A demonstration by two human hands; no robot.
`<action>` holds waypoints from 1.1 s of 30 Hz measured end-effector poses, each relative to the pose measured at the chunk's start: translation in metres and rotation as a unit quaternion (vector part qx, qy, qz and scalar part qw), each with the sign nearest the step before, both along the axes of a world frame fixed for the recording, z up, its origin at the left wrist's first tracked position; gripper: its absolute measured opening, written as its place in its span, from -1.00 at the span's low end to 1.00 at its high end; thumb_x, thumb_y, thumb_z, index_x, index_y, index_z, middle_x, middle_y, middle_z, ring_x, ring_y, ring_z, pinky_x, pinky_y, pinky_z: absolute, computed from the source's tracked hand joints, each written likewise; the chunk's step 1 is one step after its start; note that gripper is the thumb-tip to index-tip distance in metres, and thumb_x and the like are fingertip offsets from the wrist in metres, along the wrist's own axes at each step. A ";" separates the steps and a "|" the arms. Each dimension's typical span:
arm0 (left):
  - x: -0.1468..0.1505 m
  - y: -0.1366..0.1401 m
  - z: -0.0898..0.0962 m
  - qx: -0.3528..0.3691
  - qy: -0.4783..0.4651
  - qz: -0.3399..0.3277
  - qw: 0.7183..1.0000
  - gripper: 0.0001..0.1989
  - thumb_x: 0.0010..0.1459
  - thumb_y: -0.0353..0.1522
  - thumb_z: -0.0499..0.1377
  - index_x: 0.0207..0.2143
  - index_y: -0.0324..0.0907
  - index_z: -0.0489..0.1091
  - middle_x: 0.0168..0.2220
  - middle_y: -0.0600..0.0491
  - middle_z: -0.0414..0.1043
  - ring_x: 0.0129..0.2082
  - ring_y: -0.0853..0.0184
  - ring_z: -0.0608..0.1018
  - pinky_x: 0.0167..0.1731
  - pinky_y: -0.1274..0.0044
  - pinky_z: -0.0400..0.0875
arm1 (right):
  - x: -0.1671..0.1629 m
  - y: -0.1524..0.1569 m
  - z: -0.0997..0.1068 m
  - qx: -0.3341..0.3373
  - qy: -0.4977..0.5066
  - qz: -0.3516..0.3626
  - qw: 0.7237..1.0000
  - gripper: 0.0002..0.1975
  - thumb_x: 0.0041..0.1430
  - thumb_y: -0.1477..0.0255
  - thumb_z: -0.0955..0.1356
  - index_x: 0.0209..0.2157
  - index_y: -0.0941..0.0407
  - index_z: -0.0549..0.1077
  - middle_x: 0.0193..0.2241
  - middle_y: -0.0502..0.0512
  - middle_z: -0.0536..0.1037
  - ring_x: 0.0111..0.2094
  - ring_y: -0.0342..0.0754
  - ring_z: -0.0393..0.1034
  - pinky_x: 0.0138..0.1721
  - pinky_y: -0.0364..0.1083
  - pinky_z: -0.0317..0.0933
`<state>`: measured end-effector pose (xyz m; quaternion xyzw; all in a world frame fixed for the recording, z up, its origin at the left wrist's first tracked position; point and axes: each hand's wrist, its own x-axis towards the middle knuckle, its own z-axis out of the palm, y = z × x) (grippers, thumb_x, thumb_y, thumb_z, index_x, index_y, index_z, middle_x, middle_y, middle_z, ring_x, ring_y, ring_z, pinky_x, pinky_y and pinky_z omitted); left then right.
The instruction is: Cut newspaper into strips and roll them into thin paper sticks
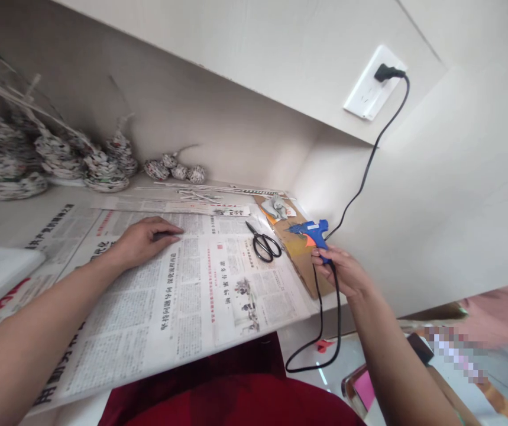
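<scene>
Deep red clothing (236, 401) is worn, leaving both forearms (65, 307) bare.

Here's the glue gun (320, 227) in my right hand (337, 269): blue body, orange trigger, pale label along the side. I've got it by the handle, barrel roughly level, nozzle aimed to my left, and the black cord (339, 319) drops from the grip into a wide loop. Across to the newspaper (191, 284), spread flat over the bench (9, 216) beneath my left hand (149, 239), columns of black print, some red headings.
</scene>
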<state>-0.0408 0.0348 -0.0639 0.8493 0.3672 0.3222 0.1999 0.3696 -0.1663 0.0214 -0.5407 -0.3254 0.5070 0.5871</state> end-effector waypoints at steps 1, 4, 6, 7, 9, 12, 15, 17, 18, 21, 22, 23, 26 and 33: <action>0.000 0.000 0.001 -0.001 -0.001 -0.001 1.000 -0.64 0.11 -0.12 0.15 -0.17 -0.13 0.53 -0.20 -0.02 0.50 -0.19 0.23 0.50 -0.11 0.42 0.33 | -0.001 0.001 -0.001 -0.003 0.018 0.003 1.000 -0.82 -0.09 0.52 0.47 -0.42 0.17 0.42 -0.47 -0.02 0.36 -0.52 -0.26 0.20 -0.69 -0.32 0.04; 0.001 -0.002 0.003 -0.004 -0.002 -0.004 1.000 -0.64 0.12 -0.13 0.15 -0.18 -0.15 0.53 -0.22 -0.02 0.51 -0.20 0.23 0.50 -0.11 0.42 0.32 | -0.004 0.003 -0.004 -0.014 0.056 0.000 0.998 -0.79 -0.08 0.48 0.48 -0.48 0.16 0.35 -0.55 -0.08 0.30 -0.61 -0.28 0.12 -0.75 -0.32 -0.02; 0.001 -0.002 0.004 -0.002 -0.001 -0.004 1.000 -0.64 0.11 -0.13 0.15 -0.18 -0.16 0.53 -0.22 -0.03 0.51 -0.20 0.23 0.50 -0.11 0.42 0.32 | -0.007 0.004 -0.005 -0.019 0.062 -0.015 0.998 -0.77 -0.07 0.46 0.48 -0.50 0.15 0.33 -0.58 -0.10 0.28 -0.63 -0.29 0.11 -0.76 -0.32 -0.03; 0.001 -0.002 0.004 -0.001 -0.001 -0.003 1.000 -0.64 0.11 -0.13 0.15 -0.19 -0.16 0.53 -0.22 -0.02 0.51 -0.20 0.23 0.50 -0.11 0.42 0.32 | -0.009 0.004 -0.005 -0.019 0.060 -0.018 0.998 -0.76 -0.07 0.45 0.48 -0.48 0.14 0.33 -0.57 -0.09 0.29 -0.62 -0.28 0.15 -0.75 -0.32 0.02; 0.001 -0.002 0.004 0.000 -0.003 -0.002 1.000 -0.65 0.11 -0.13 0.16 -0.19 -0.15 0.53 -0.22 -0.02 0.51 -0.20 0.23 0.50 -0.11 0.42 0.32 | -0.015 0.006 -0.005 -0.013 0.051 -0.008 0.999 -0.78 -0.04 0.43 0.48 -0.43 0.14 0.36 -0.51 -0.06 0.35 -0.53 -0.24 0.28 -0.62 -0.29 0.20; 0.000 -0.001 0.002 -0.003 -0.003 -0.002 1.000 -0.65 0.11 -0.13 0.15 -0.18 -0.15 0.53 -0.21 -0.02 0.51 -0.19 0.24 0.49 -0.11 0.43 0.32 | -0.020 0.012 -0.010 0.006 0.005 0.007 1.000 -0.77 0.00 0.33 0.47 -0.37 0.12 0.39 -0.47 -0.05 0.38 -0.36 -0.14 0.39 -0.33 -0.17 0.35; -0.001 0.000 0.001 -0.003 -0.003 -0.006 1.000 -0.65 0.12 -0.13 0.15 -0.18 -0.16 0.53 -0.21 -0.02 0.51 -0.19 0.24 0.49 -0.10 0.43 0.31 | -0.011 0.018 -0.020 0.034 -0.168 -0.057 0.984 -0.72 0.08 0.17 0.40 -0.31 0.09 0.42 -0.48 -0.03 0.41 -0.32 -0.08 0.41 -0.18 -0.07 0.33; -0.001 0.000 0.001 -0.002 -0.003 -0.009 1.000 -0.64 0.12 -0.13 0.15 -0.18 -0.17 0.53 -0.21 -0.03 0.51 -0.19 0.23 0.49 -0.09 0.43 0.31 | 0.004 0.019 -0.027 0.042 -0.347 -0.111 0.930 -0.65 0.17 0.12 0.29 -0.18 0.08 0.43 -0.36 0.06 0.49 -0.23 -0.01 0.41 -0.08 0.01 0.27; -0.001 -0.001 0.001 -0.003 -0.004 -0.009 1.000 -0.64 0.12 -0.12 0.15 -0.18 -0.17 0.53 -0.21 -0.03 0.51 -0.19 0.23 0.49 -0.09 0.43 0.31 | 0.014 0.019 -0.031 0.040 -0.438 -0.125 0.890 -0.62 0.21 0.14 0.25 -0.08 0.08 0.42 -0.25 0.11 0.52 -0.15 0.04 0.40 -0.02 0.06 0.23; 0.000 -0.001 0.001 -0.002 -0.001 -0.006 1.000 -0.64 0.12 -0.12 0.14 -0.18 -0.15 0.53 -0.21 -0.02 0.51 -0.19 0.23 0.49 -0.09 0.42 0.32 | 0.042 0.013 -0.040 -0.003 -0.660 -0.105 0.744 -0.55 0.23 0.28 0.21 0.11 0.15 0.34 -0.01 0.25 0.48 0.02 0.17 0.32 0.07 0.14 0.13; 0.000 -0.001 0.000 -0.001 -0.001 -0.006 1.000 -0.64 0.12 -0.12 0.14 -0.18 -0.15 0.53 -0.21 -0.02 0.51 -0.18 0.23 0.49 -0.09 0.42 0.32 | 0.050 0.011 -0.043 -0.020 -0.707 -0.091 0.701 -0.54 0.23 0.33 0.21 0.12 0.18 0.34 -0.01 0.28 0.48 0.01 0.19 0.32 0.07 0.15 0.12; 0.000 0.000 0.000 0.001 -0.002 -0.006 1.000 -0.64 0.12 -0.13 0.14 -0.17 -0.16 0.53 -0.20 -0.03 0.50 -0.18 0.23 0.49 -0.09 0.42 0.32 | 0.057 0.009 -0.045 -0.032 -0.742 -0.078 0.665 -0.54 0.23 0.36 0.20 0.12 0.20 0.34 -0.04 0.29 0.50 -0.01 0.20 0.33 0.05 0.15 0.13; 0.000 0.001 -0.002 0.005 -0.004 -0.005 1.000 -0.64 0.11 -0.12 0.15 -0.18 -0.15 0.53 -0.21 -0.03 0.50 -0.18 0.22 0.49 -0.09 0.41 0.32 | 0.068 0.007 -0.049 -0.038 -0.793 -0.049 0.606 -0.55 0.25 0.40 0.18 0.14 0.19 0.32 -0.09 0.26 0.53 -0.07 0.17 0.37 0.01 0.11 0.16; 0.000 0.002 -0.002 0.011 0.002 0.001 1.000 -0.65 0.11 -0.12 0.14 -0.19 -0.11 0.54 -0.25 -0.01 0.50 -0.19 0.21 0.50 -0.08 0.40 0.32 | 0.054 0.010 -0.034 -0.124 -0.852 -0.033 0.508 -0.57 0.24 0.36 0.24 0.10 0.20 0.37 -0.21 0.32 0.52 -0.20 0.16 0.39 -0.14 0.04 0.18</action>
